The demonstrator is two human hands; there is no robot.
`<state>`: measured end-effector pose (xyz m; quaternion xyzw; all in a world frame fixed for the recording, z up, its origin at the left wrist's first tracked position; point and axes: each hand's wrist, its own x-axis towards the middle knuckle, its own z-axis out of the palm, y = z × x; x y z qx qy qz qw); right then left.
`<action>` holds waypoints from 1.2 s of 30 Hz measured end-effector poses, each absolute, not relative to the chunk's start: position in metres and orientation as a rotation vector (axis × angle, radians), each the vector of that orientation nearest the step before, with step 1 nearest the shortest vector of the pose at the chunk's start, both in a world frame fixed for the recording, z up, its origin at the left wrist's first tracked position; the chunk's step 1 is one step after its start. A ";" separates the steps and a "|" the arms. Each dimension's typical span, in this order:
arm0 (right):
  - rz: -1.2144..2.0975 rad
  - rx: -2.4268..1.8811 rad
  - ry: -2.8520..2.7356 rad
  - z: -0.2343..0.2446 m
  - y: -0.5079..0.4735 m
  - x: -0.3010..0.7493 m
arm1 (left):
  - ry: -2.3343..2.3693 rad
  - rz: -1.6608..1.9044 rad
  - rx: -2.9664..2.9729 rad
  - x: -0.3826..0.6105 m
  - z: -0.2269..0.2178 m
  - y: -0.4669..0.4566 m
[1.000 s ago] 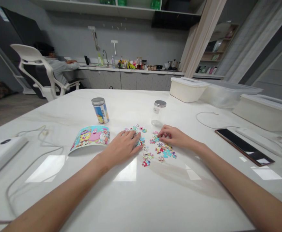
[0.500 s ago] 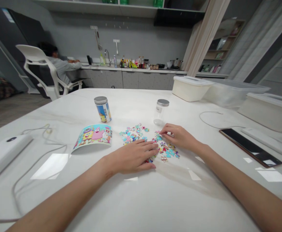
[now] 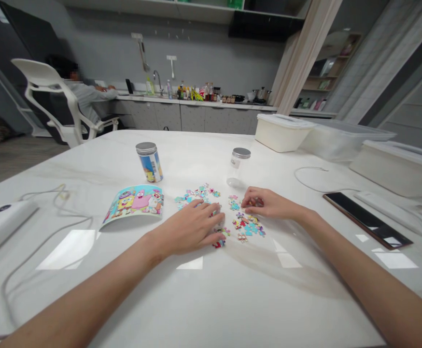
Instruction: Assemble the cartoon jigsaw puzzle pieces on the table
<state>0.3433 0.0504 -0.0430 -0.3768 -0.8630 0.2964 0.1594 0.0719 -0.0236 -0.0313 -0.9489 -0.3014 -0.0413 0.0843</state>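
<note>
Several small colourful puzzle pieces (image 3: pixel 245 227) lie scattered on the white table (image 3: pixel 211 299). My left hand (image 3: pixel 191 229) lies palm down over the left part of the pile, fingers stretched flat on the pieces. My right hand (image 3: pixel 265 204) rests at the pile's far right edge, fingers curled and pinching at pieces; what it holds is hidden. A cartoon picture card (image 3: pixel 134 202) lies left of the pieces. A printed jar with a metal lid (image 3: pixel 149 162) stands behind the card. A clear jar with a metal lid (image 3: pixel 238 166) stands behind the pieces.
A phone (image 3: pixel 366 220) and a white cable (image 3: pixel 312 176) lie to the right, with white lidded bins (image 3: pixel 283 133) behind. A white device (image 3: pixel 1 222) with cables sits at the left. A person sits at the far counter beside a white chair (image 3: pixel 51 96).
My left hand moved from the pile's upper left down toward me and now lies flat over its lower left. My right hand stayed at the right edge, curling slightly.
</note>
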 end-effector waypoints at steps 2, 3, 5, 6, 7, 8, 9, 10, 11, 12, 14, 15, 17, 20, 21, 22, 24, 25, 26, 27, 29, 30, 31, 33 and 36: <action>0.879 -1.091 -2.451 -0.043 0.049 0.341 | -0.933 -0.142 -2.789 0.071 -0.032 -0.022; 0.888 -1.094 -2.439 -0.043 0.049 0.340 | -0.940 -0.143 -2.775 0.070 -0.032 -0.021; 0.880 -1.095 -2.411 -0.042 0.047 0.338 | -0.939 -0.140 -2.765 0.070 -0.032 -0.021; 0.866 -1.091 -2.399 -0.041 0.047 0.337 | -0.933 -0.139 -2.764 0.070 -0.032 -0.021; 0.848 -1.084 -2.390 -0.040 0.046 0.335 | -0.926 -0.143 -2.765 0.070 -0.032 -0.021; 0.826 -1.076 -2.382 -0.040 0.046 0.334 | -0.920 -0.151 -2.767 0.071 -0.032 -0.022; 0.803 -1.067 -2.370 -0.039 0.045 0.332 | -0.918 -0.161 -2.767 0.071 -0.032 -0.022; 0.780 -1.058 -2.355 -0.039 0.044 0.330 | -0.918 -0.168 -2.768 0.071 -0.032 -0.023; 0.752 -1.045 -2.333 -0.040 0.043 0.327 | -0.923 -0.173 -2.768 0.071 -0.032 -0.023; 0.720 -1.024 -2.308 -0.041 0.041 0.324 | -0.931 -0.176 -2.767 0.071 -0.032 -0.023; 0.643 -0.942 -2.275 -0.044 0.038 0.317 | -0.952 -0.173 -2.766 0.072 -0.033 -0.023; 0.596 -0.877 -2.278 -0.046 0.036 0.314 | -0.961 -0.171 -2.766 0.072 -0.034 -0.022; 0.499 -0.784 -2.318 -0.051 0.033 0.309 | -0.976 -0.165 -2.766 0.072 -0.035 -0.022; 0.449 -0.695 -2.452 -0.056 0.030 0.306 | -0.968 -0.178 -2.787 0.073 -0.036 -0.023; 0.446 -0.678 -2.491 -0.057 0.029 0.306 | -0.954 -0.193 -2.803 0.073 -0.036 -0.023; 0.442 -0.667 -2.516 -0.056 0.029 0.306 | -0.935 -0.209 -2.823 0.074 -0.036 -0.023; 0.432 -0.672 -2.519 -0.052 0.028 0.308 | -0.890 -0.237 -2.861 0.074 -0.036 -0.024; 0.432 -0.689 -2.504 -0.048 0.028 0.309 | -0.865 -0.244 -2.878 0.074 -0.037 -0.024; 0.439 -0.713 -2.486 -0.043 0.028 0.312 | -0.843 -0.247 -2.891 0.074 -0.038 -0.024; 0.460 -0.749 -2.474 -0.037 0.028 0.315 | -0.826 -0.249 -2.902 0.074 -0.039 -0.024; 0.590 -0.868 -2.529 -0.027 0.029 0.322 | -0.827 -0.233 -2.910 0.073 -0.041 -0.023; 0.687 -0.898 -2.591 -0.023 0.031 0.326 | -0.853 -0.217 -2.904 0.073 -0.041 -0.023; 0.779 -0.938 -2.632 -0.019 0.032 0.331 | -0.890 -0.202 -2.893 0.073 -0.042 -0.022; 0.865 -1.038 -2.673 -0.016 0.036 0.338 | -0.957 -0.177 -2.864 0.072 -0.043 -0.022; 0.952 -1.113 -2.684 -0.017 0.040 0.344 | -0.987 -0.188 -2.836 0.071 -0.046 -0.022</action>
